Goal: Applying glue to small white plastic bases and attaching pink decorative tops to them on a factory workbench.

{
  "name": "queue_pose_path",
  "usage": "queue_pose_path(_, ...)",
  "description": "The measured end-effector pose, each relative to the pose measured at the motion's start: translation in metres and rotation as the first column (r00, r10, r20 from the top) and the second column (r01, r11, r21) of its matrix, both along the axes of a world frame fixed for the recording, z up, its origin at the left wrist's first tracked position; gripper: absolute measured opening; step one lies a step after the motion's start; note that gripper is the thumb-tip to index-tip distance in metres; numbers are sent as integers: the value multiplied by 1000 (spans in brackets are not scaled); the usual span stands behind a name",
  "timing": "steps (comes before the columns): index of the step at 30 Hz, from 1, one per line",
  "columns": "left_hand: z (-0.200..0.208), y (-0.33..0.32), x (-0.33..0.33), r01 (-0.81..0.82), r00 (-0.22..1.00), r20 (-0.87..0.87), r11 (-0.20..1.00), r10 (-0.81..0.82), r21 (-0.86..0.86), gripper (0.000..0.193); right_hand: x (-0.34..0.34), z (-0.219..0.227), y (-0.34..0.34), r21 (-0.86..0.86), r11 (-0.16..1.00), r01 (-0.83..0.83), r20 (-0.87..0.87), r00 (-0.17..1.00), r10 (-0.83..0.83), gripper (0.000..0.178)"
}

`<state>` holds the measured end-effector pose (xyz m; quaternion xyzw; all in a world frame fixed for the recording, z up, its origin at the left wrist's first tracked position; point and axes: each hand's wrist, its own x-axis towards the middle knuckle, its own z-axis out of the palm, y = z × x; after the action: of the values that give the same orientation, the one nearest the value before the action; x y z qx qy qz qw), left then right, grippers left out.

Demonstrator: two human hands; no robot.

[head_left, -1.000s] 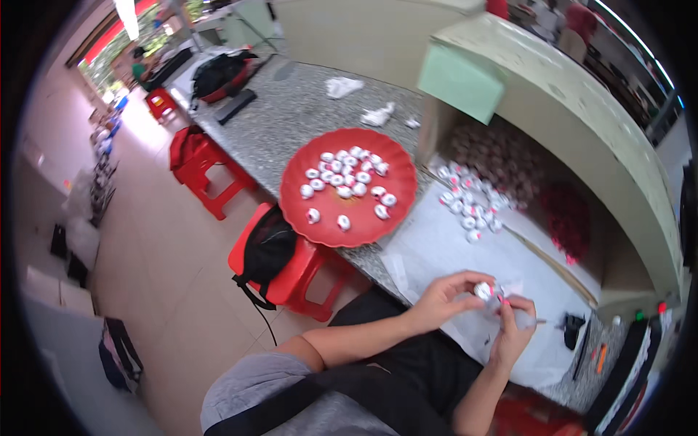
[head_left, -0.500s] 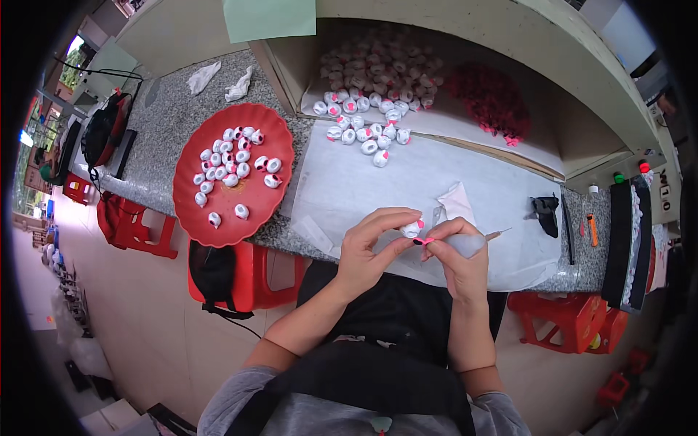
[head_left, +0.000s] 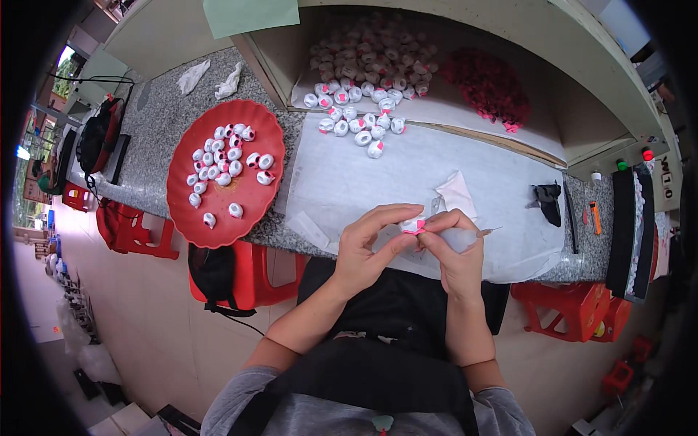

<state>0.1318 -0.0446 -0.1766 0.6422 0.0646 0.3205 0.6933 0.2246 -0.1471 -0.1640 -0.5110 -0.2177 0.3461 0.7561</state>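
Over the near edge of the white sheet, my left hand [head_left: 361, 247] pinches a small round white piece [head_left: 411, 224] between thumb and fingers. My right hand [head_left: 460, 258] is closed against it, thumb and forefinger pressing a small pink piece [head_left: 416, 232] onto its lower side. A slim pointed tool [head_left: 488, 232] sticks out past the right hand's fingers; its handle is mostly hidden in that hand. Just beyond the hands lies a crumpled white cloth [head_left: 456, 195].
A red scalloped tray [head_left: 190, 125] at left holds several white pieces with dark and pink openings. More white pieces [head_left: 363, 93] spill from a shelf, beside a pink heap [head_left: 488, 87]. An orange cutter [head_left: 595, 218] and black cloth [head_left: 547, 205] lie at right.
The pink piece, held just below and apart from the white piece before, now sits against it. My right hand has come slightly closer to my left. The view has shifted a little.
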Motion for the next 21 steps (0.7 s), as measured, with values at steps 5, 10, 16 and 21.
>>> queue_pose_path(5,0,1,-4,51,999,27,964,-45,-260,26,-1,1,-2,72,997,-4,32,1000,2,24)
queue_pose_path(10,-2,-1,-8,146,989,53,905,-137,-399,27,-1,10,0,51,981,-188,-3,982,188,34)
queue_pose_path(16,-5,2,-7,221,975,87,929,-204,-297,24,2,-1,-4,43,980,-195,-9,981,195,29)
queue_pose_path(21,-4,3,-4,249,967,128,929,-222,-273,24,0,-5,-6,56,985,-164,33,986,163,29)
